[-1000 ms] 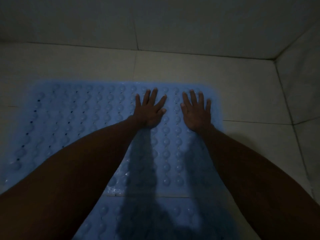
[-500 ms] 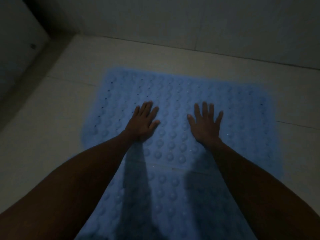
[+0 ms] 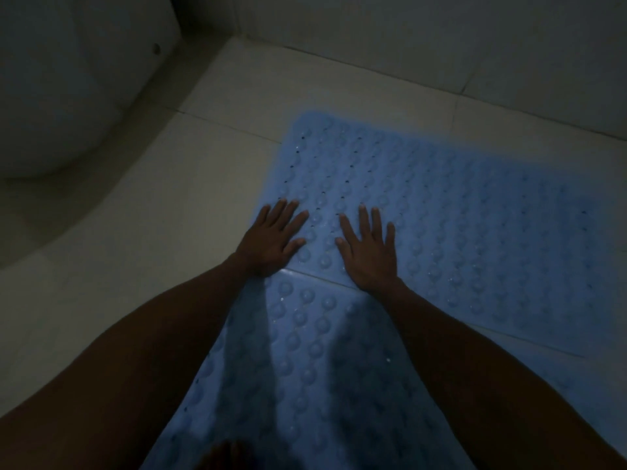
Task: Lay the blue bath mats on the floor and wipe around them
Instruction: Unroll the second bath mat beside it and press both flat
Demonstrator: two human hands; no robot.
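1. Head view, the only one we've got: both our hands are flat with fingers spread wide, holding nothing. The left hand (image 3: 271, 240) sits at the far mat's left edge, heel partly on the floor tile (image 3: 142, 239); the right hand (image 3: 369, 251) is just beside it at 3 o'clock, palm down on the bumps.
2. The far mat (image 3: 458, 212) lies flat and runs off toward 2 o'clock. The near mat (image 3: 315, 368) meets it right under our wrists and runs toward 6 o'clock between our arms.
3. We'd say we're on the laying step, pressing the far mat down.
4. Something white and rounded (image 3: 57, 96) sits at 10 o'clock, maybe a toilet; too dark to be sure.
5. Next up, probably wiping the floor around them. No cloth in sight, so we'd need one first.
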